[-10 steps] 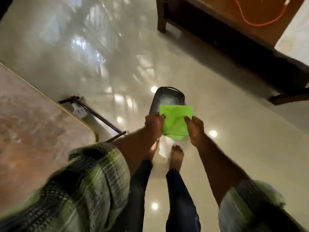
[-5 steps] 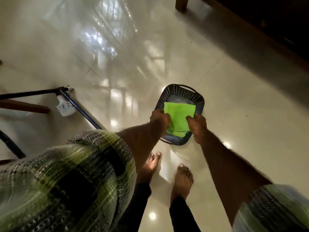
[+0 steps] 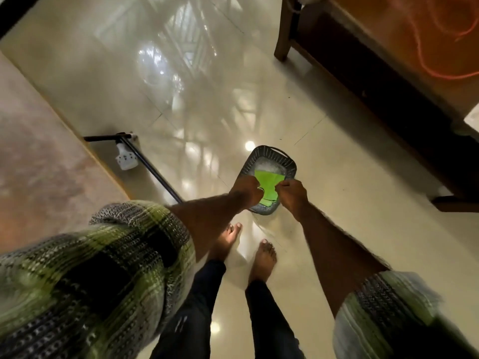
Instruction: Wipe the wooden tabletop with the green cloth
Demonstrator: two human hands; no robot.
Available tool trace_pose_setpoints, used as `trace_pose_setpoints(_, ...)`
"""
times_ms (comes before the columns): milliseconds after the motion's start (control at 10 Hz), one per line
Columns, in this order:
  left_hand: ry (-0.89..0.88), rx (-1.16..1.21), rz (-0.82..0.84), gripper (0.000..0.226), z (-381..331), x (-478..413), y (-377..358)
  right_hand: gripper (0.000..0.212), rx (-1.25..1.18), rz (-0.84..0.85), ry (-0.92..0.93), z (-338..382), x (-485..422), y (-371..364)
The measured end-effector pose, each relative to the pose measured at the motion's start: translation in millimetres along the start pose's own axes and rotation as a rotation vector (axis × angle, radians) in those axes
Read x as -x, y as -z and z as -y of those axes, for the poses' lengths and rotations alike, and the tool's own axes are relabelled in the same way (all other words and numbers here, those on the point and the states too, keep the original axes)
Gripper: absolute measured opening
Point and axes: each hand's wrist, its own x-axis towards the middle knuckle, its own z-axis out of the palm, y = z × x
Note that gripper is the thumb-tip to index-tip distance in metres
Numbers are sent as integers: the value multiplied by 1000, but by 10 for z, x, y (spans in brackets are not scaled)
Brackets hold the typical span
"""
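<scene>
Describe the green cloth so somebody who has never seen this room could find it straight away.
Look at the glossy cream tiled floor, just ahead of the person's bare feet, where a dark slatted plastic basket sits. The bright green folded cloth is held above it between the left hand and right hand, the only vivid green thing there.

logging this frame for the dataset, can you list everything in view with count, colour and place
green cloth: 1, bright green, held over the basket
basket: 1, dark grey, on the floor ahead of the feet
wooden table: 1, brown, upper right
cable: 1, orange, on the wooden table
marbled tabletop: 1, pinkish, left edge
power strip: 1, white, on the floor by a black metal leg
floor: glossy cream tiles
left hand: gripping the cloth's left side
right hand: gripping its right side
feet: 2, bare
</scene>
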Motion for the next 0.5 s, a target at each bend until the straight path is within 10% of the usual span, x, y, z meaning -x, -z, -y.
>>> trace_pose_setpoints(500, -163, -280, 91, 46, 10, 3089, 1449, 34, 552, 273, 354, 1081, 3096, 700)
